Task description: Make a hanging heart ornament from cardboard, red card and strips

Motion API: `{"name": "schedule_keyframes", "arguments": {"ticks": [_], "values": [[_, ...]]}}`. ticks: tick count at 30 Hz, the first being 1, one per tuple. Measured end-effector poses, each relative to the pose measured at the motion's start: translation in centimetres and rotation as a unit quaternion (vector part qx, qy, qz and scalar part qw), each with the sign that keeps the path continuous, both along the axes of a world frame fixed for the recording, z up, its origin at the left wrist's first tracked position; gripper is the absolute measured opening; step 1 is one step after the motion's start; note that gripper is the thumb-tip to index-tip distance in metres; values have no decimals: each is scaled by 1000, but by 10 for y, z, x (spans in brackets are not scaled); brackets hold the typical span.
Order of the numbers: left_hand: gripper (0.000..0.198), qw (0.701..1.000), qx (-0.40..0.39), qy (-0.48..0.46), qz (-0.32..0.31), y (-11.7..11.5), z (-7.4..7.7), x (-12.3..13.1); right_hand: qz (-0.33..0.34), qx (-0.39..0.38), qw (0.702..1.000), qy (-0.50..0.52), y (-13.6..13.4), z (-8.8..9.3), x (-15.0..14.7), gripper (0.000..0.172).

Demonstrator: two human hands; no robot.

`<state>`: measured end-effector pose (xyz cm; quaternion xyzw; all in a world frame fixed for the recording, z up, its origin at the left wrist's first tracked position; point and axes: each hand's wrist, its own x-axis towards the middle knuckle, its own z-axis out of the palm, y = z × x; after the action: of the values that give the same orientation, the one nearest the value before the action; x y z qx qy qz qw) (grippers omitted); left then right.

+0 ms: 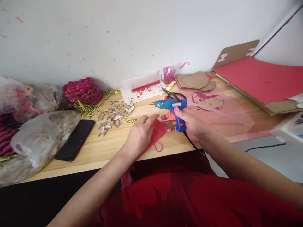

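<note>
My right hand (193, 124) is wrapped round the handle of a blue hot glue gun (169, 103), its nozzle pointing left and a long clear glue stick (215, 110) trailing from its back. My left hand (140, 135) grips a red paper piece (158, 131) near the front table edge, its fingers curled over the top. The piece's full outline is hidden by that hand. A purple loop of cord (159, 146) sticks out below the red piece. Fingertips of my right hand come close to the piece's right edge; whether they touch it I cannot tell.
Peanut shells (115, 115) lie left of my hands, with a black phone (75, 140) and plastic bags (44, 135) further left. Behind the gun are black scissors (175, 94), a pink cup (169, 74) and cardboard hearts (195, 81). Red paper sheets (267, 78) lie right.
</note>
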<state>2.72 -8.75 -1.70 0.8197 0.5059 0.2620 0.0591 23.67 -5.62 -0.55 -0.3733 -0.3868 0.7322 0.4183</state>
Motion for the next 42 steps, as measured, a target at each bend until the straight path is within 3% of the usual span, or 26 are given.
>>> {"name": "schedule_keyframes", "arguments": {"ticks": [3,6,9,15,21,26,42], "values": [[35,998,31,46,-17,6,-2,2,10,6,1000,-8,-2,0,0,29],[29,998,56,-2,-33,5,-8,-1,15,24,999,-43,-2,2,5,30],[25,996,60,-51,-44,0,-13,-8,20,71,987,-144,0,9,13,30],[22,997,57,3,-56,-12,-22,-19,48,191,907,-372,1,21,21,28],[20,992,107,43,-56,-14,-27,-21,72,321,829,-452,1,21,10,27],[15,990,123,24,-62,-13,-25,-20,81,357,783,-503,6,19,6,29],[15,992,108,4,-63,-13,-25,-19,100,369,773,-507,7,19,0,27]]}}
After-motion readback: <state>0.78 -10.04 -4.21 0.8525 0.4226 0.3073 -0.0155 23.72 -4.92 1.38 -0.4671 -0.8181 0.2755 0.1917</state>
